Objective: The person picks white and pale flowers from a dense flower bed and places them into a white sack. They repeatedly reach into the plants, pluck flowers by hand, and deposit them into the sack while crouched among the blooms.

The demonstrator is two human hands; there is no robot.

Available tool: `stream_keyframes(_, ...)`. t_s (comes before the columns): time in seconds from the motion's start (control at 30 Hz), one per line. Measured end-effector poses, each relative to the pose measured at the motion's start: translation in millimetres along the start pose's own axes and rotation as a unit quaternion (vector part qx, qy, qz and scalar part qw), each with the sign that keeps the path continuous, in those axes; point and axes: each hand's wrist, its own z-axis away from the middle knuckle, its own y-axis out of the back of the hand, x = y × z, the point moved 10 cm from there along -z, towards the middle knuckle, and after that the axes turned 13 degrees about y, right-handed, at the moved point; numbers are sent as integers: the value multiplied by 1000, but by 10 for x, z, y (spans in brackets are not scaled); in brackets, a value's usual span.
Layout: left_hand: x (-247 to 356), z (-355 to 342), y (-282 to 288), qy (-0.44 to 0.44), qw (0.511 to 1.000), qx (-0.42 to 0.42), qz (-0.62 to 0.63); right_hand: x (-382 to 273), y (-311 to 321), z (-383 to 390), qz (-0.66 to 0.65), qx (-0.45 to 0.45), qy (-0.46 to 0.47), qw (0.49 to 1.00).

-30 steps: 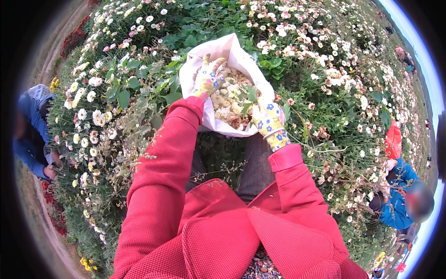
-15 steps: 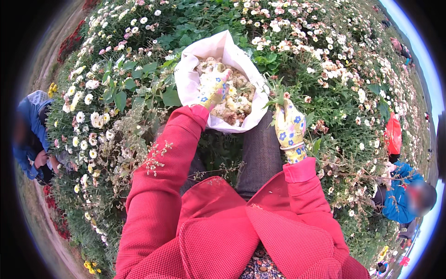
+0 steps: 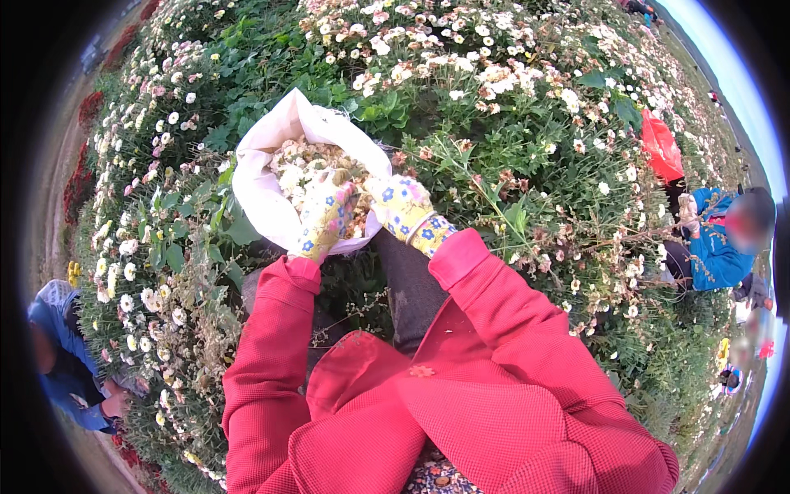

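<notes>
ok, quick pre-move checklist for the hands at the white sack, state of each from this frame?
1. Mouth of the white sack open: ok, picked blossoms show inside.
2. Left hand at the sack: ok, gloved, over the near rim and reaching into the opening.
3. Right hand at the sack: ok, gloved, at the right edge of the rim.
4. Either hand holding flowers: cannot tell, the palms face away.
5. Sack propped steady: cannot tell, its base is hidden among the flowering plants.
6. Other people clear: ok, the person in blue on the right and another person on the left stand well apart.
</notes>
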Motion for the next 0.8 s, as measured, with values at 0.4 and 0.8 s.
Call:
stream_keyframes(0.4,195,-245,259,-169,859,186,-446,-142,346,497,-45,142,21,989)
stream_keyframes(0.8,638,756,-1607,-371,641,175,-649,3128,1005,2356,-358,303,-417,779)
